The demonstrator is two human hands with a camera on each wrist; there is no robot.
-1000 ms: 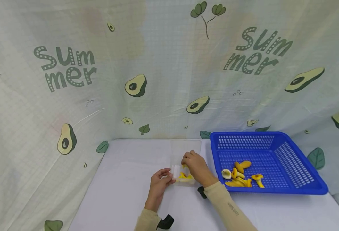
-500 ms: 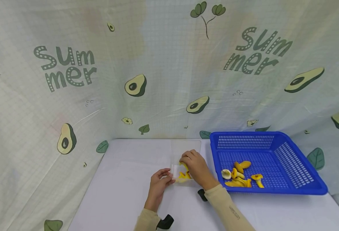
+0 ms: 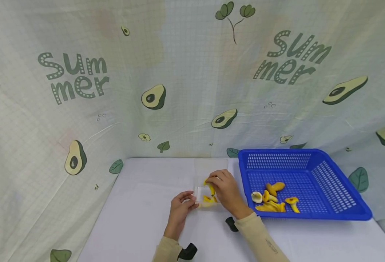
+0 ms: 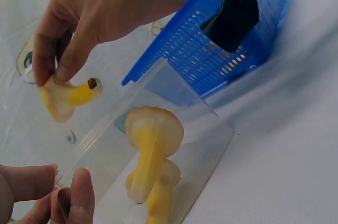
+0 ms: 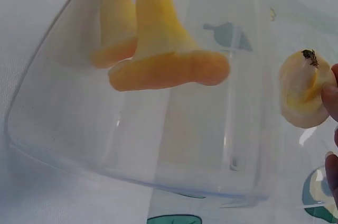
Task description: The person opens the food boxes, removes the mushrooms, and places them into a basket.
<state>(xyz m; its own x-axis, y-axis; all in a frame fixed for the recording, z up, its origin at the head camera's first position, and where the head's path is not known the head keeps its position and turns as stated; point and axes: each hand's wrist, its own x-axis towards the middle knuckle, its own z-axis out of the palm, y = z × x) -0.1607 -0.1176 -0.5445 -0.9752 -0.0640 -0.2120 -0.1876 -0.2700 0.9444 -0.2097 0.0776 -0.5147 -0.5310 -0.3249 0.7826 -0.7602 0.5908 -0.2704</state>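
A clear plastic box (image 4: 211, 129) stands on the table, its hinged lid (image 3: 212, 165) folded open behind it. My left hand (image 3: 178, 211) holds the box's left edge between thumb and fingers. Over the box, my right hand (image 3: 226, 191) pinches a yellow mushroom (image 4: 71, 100) by its cap; the dark stem end points away from the fingers. Inside the box lie yellow mushrooms (image 4: 150, 139), at least two, seen through its clear wall in both wrist views. The held mushroom also shows in the right wrist view, with only fingertips of the hand beside it.
To the right stands a blue plastic basket (image 3: 336, 214) with several yellow mushrooms (image 3: 271, 206) near its front left corner. One shows a pale underside (image 3: 257, 197). A patterned cloth (image 3: 186, 72) hangs behind the white table (image 3: 133, 203).
My right hand has shifted slightly right above the box and turned the pinched mushroom, so more of it shows. My left hand stays at the box edge.
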